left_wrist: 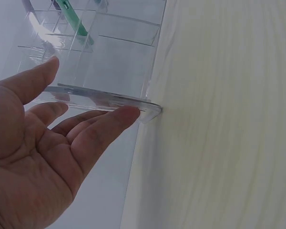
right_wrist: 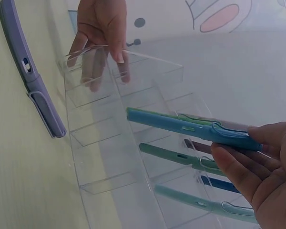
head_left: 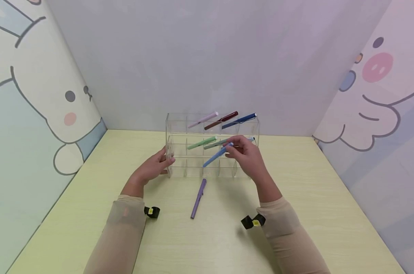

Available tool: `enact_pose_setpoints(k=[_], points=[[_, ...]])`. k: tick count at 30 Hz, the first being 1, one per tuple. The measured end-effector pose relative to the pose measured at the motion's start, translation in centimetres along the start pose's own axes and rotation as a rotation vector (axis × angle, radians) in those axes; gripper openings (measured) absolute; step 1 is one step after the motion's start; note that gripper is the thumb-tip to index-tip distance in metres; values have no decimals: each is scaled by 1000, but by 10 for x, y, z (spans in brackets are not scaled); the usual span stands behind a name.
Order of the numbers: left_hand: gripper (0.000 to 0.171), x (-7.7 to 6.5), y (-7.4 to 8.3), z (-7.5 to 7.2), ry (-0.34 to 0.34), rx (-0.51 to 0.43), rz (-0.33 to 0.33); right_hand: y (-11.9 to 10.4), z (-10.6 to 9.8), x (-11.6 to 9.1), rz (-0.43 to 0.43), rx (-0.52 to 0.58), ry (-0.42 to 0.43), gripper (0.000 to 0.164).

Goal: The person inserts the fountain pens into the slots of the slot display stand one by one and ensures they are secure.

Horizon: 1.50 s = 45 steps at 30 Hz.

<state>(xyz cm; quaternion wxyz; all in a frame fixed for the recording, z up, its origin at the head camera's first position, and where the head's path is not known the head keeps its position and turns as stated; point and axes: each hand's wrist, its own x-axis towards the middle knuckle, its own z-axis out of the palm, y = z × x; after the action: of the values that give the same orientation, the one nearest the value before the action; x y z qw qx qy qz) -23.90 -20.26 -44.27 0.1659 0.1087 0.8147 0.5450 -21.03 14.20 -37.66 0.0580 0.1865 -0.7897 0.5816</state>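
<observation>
A clear acrylic pen rack [head_left: 177, 156] with three tiers stands in the middle of the table. My left hand [head_left: 155, 167] steadies its left side, the fingers [left_wrist: 105, 133] nearly straight against the outside of the panel and the thumb by the front edge. Between thumb and fingertips my right hand [head_left: 246, 156] pinches a light blue pen [right_wrist: 171, 123] near its clip end. That pen slants in front of the rack, its lower end at the bottom tier; whether it touches the rack I cannot tell. A purple pen [head_left: 198, 198] lies on the table before the rack.
Lilac [head_left: 203, 119], dark red [head_left: 222, 120] and dark blue [head_left: 239, 121] pens lean in the top tier. The middle tier holds a green pen [head_left: 201, 142], a grey-green pen [right_wrist: 176, 155] and a pale aqua pen [right_wrist: 200, 202]. A wall [head_left: 210, 64] stands behind.
</observation>
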Motion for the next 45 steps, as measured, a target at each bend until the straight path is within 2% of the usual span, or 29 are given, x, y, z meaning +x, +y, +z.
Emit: enact_pose_setpoints(k=[7, 14, 24, 30, 35, 45], points=[[89, 0, 0, -1, -6, -4, -8, -11, 7, -3, 39, -18, -9, 27], [89, 0, 0, -1, -6, 1, -10, 11, 9, 3, 18, -32, -15, 29], [83, -1, 0, -1, 2, -1, -7, 14, 15, 2, 18, -33, -42, 28], [80, 1, -1, -1, -3, -6, -13, 20, 19, 2, 62, -121, -79, 21], [86, 2, -2, 0, 4, 2, -17, 23, 24, 2, 87, -185, -128, 18], [90, 2, -2, -1, 2, 12, -10, 26, 35, 0, 59, -308, -169, 17]])
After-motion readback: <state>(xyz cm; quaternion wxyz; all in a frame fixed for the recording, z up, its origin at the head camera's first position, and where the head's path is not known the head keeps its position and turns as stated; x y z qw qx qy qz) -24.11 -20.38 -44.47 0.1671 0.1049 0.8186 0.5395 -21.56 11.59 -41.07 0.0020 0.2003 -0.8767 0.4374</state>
